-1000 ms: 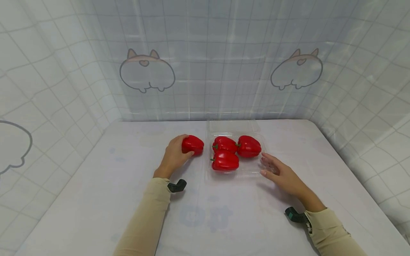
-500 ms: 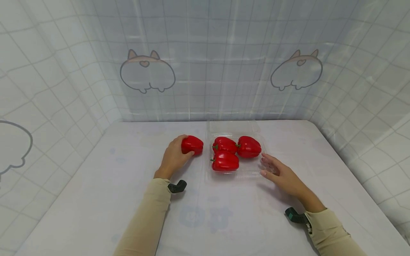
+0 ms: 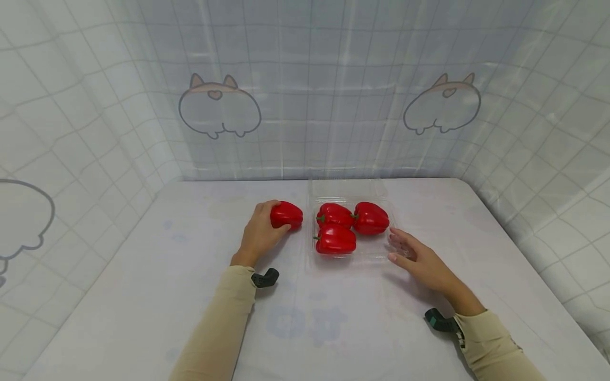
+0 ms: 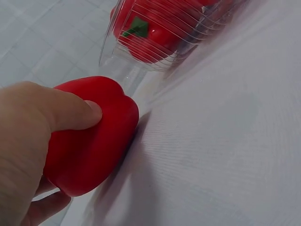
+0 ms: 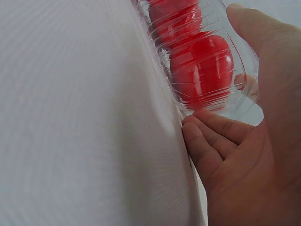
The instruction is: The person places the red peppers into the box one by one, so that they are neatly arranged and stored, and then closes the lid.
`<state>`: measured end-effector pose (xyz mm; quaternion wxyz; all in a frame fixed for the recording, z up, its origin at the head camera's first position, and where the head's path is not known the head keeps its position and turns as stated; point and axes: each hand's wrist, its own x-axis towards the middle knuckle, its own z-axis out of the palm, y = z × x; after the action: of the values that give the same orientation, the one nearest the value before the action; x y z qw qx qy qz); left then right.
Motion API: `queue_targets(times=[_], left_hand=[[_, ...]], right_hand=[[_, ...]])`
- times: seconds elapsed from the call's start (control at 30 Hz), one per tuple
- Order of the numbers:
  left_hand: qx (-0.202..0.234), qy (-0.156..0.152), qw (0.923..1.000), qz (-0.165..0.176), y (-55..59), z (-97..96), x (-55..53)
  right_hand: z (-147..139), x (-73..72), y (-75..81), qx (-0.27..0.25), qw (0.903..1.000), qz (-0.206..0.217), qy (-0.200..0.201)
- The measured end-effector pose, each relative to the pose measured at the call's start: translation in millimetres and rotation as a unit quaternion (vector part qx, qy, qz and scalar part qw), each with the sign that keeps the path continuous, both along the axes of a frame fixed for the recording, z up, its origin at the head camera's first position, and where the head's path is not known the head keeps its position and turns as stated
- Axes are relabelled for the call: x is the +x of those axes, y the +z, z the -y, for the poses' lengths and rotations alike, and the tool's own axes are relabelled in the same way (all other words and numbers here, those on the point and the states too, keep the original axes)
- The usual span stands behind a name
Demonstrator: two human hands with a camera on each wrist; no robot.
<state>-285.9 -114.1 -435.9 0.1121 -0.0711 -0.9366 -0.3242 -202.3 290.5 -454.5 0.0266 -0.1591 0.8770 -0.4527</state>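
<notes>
My left hand [image 3: 259,233] grips a red bell pepper [image 3: 287,216] just left of a clear plastic clamshell box [image 3: 373,247]. In the left wrist view the thumb [image 4: 77,112] lies along the pepper's side, with other fingers under its far end. Three more red bell peppers are in the box: one at back left [image 3: 333,216], one at back right [image 3: 371,218] and one at front left [image 3: 335,240]. At the box's right end, my right hand [image 3: 426,264] has its fingertips against the wall, fingers loosely bent and the thumb spread apart, as the right wrist view shows.
The box's clear lid [image 3: 348,188] lies folded back behind it. A white cloth covers the table [image 3: 314,328], and grid-patterned curtains [image 3: 333,84] enclose its back and sides. Each wrist bears a small dark camera, one at the left cuff [image 3: 265,278].
</notes>
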Motion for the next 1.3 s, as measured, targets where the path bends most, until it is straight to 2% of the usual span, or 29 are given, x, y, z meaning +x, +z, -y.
queue_targets(times=[0.3,0.67,0.97,1.3], left_hand=[[0.022,0.002,0.9998,-0.001,2.6,0.0,2.9],[0.061,-0.020,0.9975,-0.031,1.4,1.6,1.9],[0.064,-0.031,0.9970,-0.031,0.1,2.4,0.4],[0.093,-0.038,0.9944,-0.034,3.3,0.2,1.7]], right_hand=[[-0.7,1.3,1.6,0.000,1.0000,-0.001,-0.002],[-0.8,2.0,2.0,0.001,1.0000,-0.001,-0.002],[-1.6,1.4,0.7,0.002,1.0000,-0.007,0.001],[0.1,2.5,1.8,0.002,1.0000,0.002,-0.004]])
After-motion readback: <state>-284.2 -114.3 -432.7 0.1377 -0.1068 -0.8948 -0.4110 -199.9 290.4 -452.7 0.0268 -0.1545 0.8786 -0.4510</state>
